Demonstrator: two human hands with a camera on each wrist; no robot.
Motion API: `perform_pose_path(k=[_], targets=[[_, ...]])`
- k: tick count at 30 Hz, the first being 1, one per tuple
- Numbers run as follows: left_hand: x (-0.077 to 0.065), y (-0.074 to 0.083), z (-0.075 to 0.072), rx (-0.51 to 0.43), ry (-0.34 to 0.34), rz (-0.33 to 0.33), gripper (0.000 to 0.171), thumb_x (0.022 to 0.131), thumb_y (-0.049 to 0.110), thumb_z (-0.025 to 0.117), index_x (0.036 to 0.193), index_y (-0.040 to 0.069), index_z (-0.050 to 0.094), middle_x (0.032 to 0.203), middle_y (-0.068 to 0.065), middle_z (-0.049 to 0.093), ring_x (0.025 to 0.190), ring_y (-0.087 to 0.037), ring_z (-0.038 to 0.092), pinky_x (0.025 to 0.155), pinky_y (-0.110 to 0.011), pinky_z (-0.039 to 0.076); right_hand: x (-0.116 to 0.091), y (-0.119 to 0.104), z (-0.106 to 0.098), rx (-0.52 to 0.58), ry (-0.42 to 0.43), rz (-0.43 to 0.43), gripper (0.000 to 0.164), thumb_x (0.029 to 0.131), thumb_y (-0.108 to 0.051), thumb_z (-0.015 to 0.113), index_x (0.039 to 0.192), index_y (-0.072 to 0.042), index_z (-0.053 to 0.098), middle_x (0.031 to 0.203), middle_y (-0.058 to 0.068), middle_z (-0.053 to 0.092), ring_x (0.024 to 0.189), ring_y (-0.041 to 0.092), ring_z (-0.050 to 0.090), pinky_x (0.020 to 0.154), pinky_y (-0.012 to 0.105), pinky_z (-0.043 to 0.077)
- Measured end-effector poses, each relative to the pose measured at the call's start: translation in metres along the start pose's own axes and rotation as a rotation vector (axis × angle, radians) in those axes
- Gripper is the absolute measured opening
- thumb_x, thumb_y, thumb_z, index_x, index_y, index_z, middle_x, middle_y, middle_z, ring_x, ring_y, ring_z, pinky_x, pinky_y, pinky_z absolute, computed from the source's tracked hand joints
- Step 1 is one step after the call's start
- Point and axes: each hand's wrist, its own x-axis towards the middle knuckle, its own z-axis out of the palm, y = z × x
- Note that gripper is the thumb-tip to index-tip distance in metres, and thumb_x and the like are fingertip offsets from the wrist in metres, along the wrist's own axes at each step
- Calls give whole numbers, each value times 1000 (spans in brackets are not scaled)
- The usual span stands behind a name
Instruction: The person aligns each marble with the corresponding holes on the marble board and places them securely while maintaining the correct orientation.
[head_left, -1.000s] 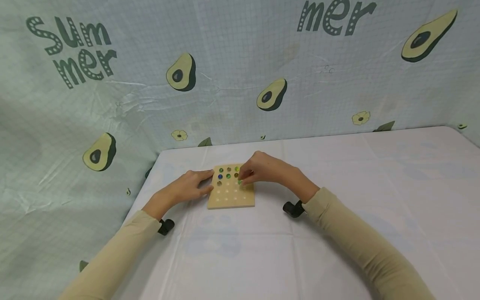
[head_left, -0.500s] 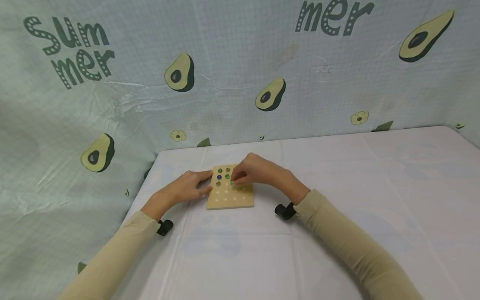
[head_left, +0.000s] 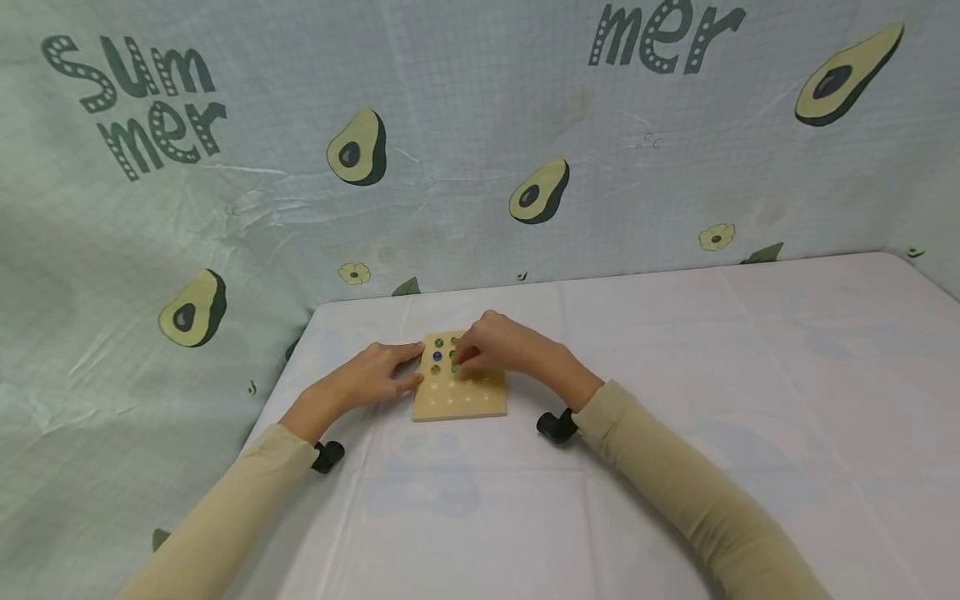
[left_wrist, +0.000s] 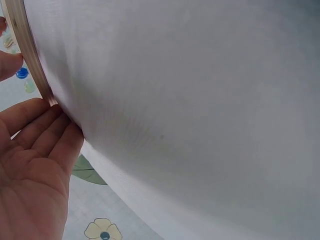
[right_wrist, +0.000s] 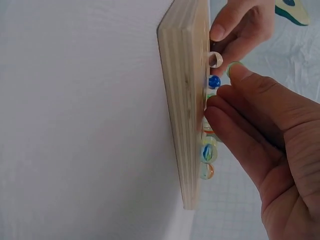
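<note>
A square wooden board with rows of shallow round dimples lies on the table. Glass marbles sit in its far rows, among them a blue marble and a clear brownish marble in the left column. My right hand is over the board, pinching a green marble between thumb and fingers, close above the dimples. Behind this hand, several other marbles are hidden from the head view. My left hand rests at the board's left edge, its straight fingers and thumb touching that side.
A white cloth covers the table. Behind it and at its left hangs a pale curtain printed with avocados and lettering. Black wrist cameras, one of them a right-side camera, sit on both wrists.
My right hand has moved left across the board with the green marble, toward the left column. The left hand stays at the board's edge.
</note>
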Motion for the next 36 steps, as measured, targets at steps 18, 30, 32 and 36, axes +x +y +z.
perform_pose_path(k=[18,30,32,36], targets=[[1,-3,-1,9,16,6,64,103,35,59,154,1,41,154,-17,46,140,-35,46,111,-50,43,17,-9,-1,-70,-14,143,13,90,-20,80,100,-11,82,94,-2,77,77,6,64,73,21,54],[6,-1,-2,9,14,14,64,103,36,58,155,2,41,154,-17,47,139,-35,47,110,-50,44,19,-7,-5,-123,-43,115,12,90,-18,80,99,-11,83,97,-1,78,80,6,66,73,20,55],[7,0,-2,9,12,13,64,103,35,58,155,2,40,154,-18,46,139,-35,47,110,-50,44,19,-6,-5,-125,-47,116,11,90,-17,80,98,-11,83,96,-1,78,78,6,66,71,19,54],[7,1,-3,6,5,7,64,103,36,59,155,2,40,154,-17,46,139,-35,47,110,-50,44,19,-6,-4,-132,-52,128,12,90,-18,81,99,-11,83,96,-2,78,78,5,65,71,19,54]])
